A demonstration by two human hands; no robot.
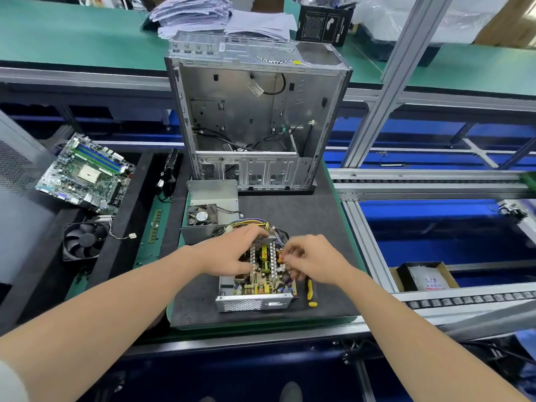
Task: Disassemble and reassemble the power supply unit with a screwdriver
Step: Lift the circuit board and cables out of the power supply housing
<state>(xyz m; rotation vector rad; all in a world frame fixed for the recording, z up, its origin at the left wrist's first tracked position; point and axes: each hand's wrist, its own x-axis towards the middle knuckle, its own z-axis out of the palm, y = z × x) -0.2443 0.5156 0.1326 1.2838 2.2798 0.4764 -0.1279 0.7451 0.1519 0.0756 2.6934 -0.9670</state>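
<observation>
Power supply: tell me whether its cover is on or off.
Off. The circuit board lies exposed, and the cover with its fan sits separately behind it.

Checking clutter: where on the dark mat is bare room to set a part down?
Free: the mat between the computer case and the right hand, and the strip in front of the power supply. Crowded: by the cover and screwdriver.
</observation>
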